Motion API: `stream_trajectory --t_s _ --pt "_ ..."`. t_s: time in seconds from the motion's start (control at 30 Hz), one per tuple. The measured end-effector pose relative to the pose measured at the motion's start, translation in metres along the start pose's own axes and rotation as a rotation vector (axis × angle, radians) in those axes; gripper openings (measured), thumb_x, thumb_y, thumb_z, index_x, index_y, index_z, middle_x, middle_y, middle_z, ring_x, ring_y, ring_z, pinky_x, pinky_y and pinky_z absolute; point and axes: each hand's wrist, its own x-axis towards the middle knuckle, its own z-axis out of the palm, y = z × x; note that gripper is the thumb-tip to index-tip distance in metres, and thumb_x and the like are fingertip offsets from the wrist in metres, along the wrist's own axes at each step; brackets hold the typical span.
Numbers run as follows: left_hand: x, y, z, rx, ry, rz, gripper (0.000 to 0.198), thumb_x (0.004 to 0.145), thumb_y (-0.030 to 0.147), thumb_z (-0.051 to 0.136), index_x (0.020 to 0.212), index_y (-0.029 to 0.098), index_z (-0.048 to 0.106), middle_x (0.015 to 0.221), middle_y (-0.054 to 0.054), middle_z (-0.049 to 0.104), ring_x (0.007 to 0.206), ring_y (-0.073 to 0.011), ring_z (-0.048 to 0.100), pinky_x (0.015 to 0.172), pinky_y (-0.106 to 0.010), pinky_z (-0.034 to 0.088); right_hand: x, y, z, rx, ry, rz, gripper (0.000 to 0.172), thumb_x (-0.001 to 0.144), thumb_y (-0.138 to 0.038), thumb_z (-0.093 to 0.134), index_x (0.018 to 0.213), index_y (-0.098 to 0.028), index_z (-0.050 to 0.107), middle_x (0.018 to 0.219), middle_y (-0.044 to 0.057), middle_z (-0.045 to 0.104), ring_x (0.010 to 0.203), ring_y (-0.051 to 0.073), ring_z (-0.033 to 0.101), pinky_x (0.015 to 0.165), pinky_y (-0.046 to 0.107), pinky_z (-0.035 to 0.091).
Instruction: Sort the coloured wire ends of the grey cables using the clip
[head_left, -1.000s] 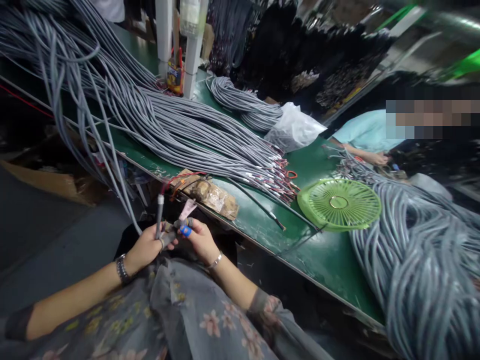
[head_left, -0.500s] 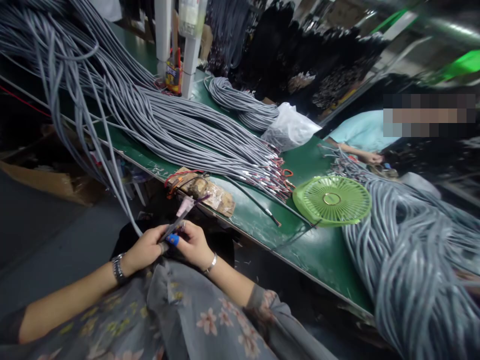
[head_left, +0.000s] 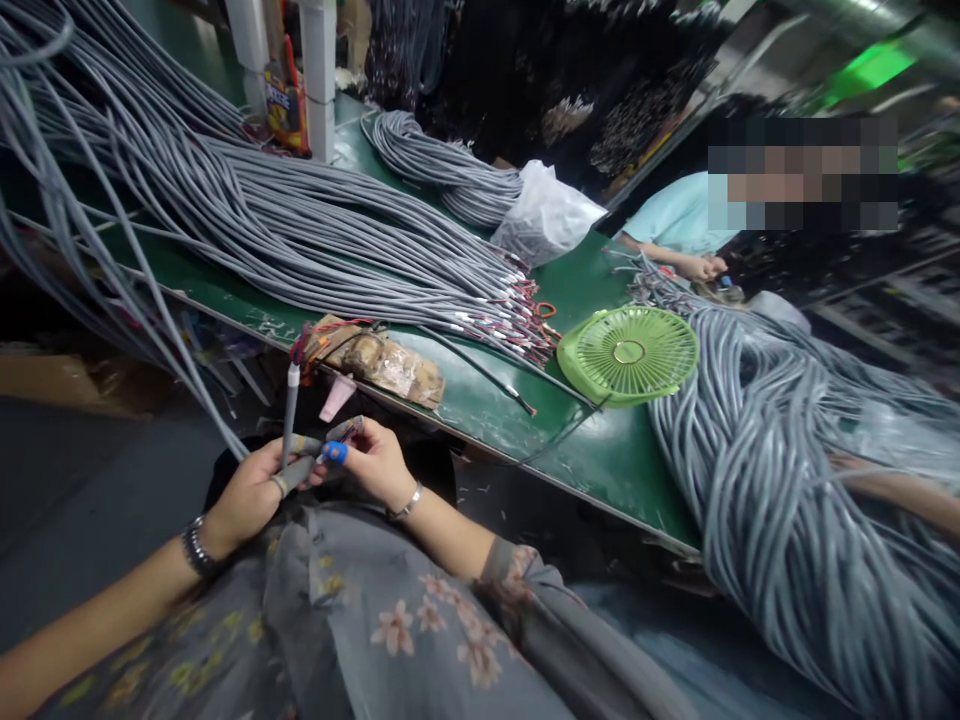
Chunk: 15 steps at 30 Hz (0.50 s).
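My left hand [head_left: 251,492] is closed around a grey cable [head_left: 287,410] that stands upright, with a white band and red wire ends at its top. My right hand [head_left: 375,462] pinches a small grey tool [head_left: 341,433] with a pink tag [head_left: 336,397]; a blue cover sits on one fingertip. Both hands meet low over my lap, just in front of the green table's edge [head_left: 480,450]. A big bundle of grey cables [head_left: 315,240] with stripped red ends lies across the table beyond my hands.
A green fan [head_left: 628,353] lies flat on the table. A heavy pile of grey cables [head_left: 787,470] hangs over the right end. A white plastic bag [head_left: 544,215], a brown wrapped packet [head_left: 386,362] and a coiled bundle [head_left: 435,170] are further back. Another person in light blue [head_left: 679,225] works opposite.
The cable in my left hand has swung back upright after lying low half a second ago. My view has shifted right and down; my hands stay together.
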Motion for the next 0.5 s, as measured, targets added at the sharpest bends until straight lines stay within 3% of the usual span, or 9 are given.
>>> stream_trajectory --t_s 0.1,0.3,0.43,0.5 --pt "-0.003 0.000 -0.001 0.012 -0.002 -0.009 0.025 0.067 0.045 0.073 0.072 0.021 0.069 0.066 -0.005 0.075 0.057 -0.0196 0.067 0.056 -0.029 0.055 0.001 -0.003 0.000 0.026 0.010 -0.006 0.044 0.055 -0.055 0.089 0.068 -0.020 0.065 0.066 -0.001 0.065 0.061 0.013 0.057 0.065 0.027 0.052" --pt "-0.001 0.007 -0.002 0.130 -0.060 -0.005 0.026 0.066 0.047 0.072 0.062 0.021 0.069 0.061 -0.005 0.074 0.059 -0.0217 0.068 0.061 -0.031 0.057 0.002 -0.009 0.001 -0.033 -0.113 -0.009 0.044 0.056 -0.054 0.089 0.069 -0.019 0.066 0.064 -0.003 0.063 0.059 0.011 0.054 0.062 0.026 0.050" --pt "0.000 0.012 -0.002 0.068 0.045 0.044 0.031 0.065 0.049 0.076 0.077 0.021 0.074 0.078 -0.005 0.078 0.077 -0.0255 0.071 0.074 -0.034 0.058 0.003 -0.006 0.000 -0.070 -0.116 0.017 0.045 0.056 -0.055 0.089 0.069 -0.019 0.065 0.063 -0.003 0.063 0.058 0.012 0.055 0.062 0.026 0.051" --pt "-0.002 0.013 -0.003 -0.020 0.138 0.047 0.037 0.066 0.051 0.077 0.085 0.020 0.073 0.082 -0.006 0.079 0.076 -0.0243 0.071 0.072 -0.034 0.058 0.002 -0.005 -0.002 -0.083 -0.110 0.015 0.044 0.058 -0.054 0.088 0.070 -0.019 0.066 0.065 -0.002 0.064 0.060 0.012 0.057 0.062 0.026 0.051"
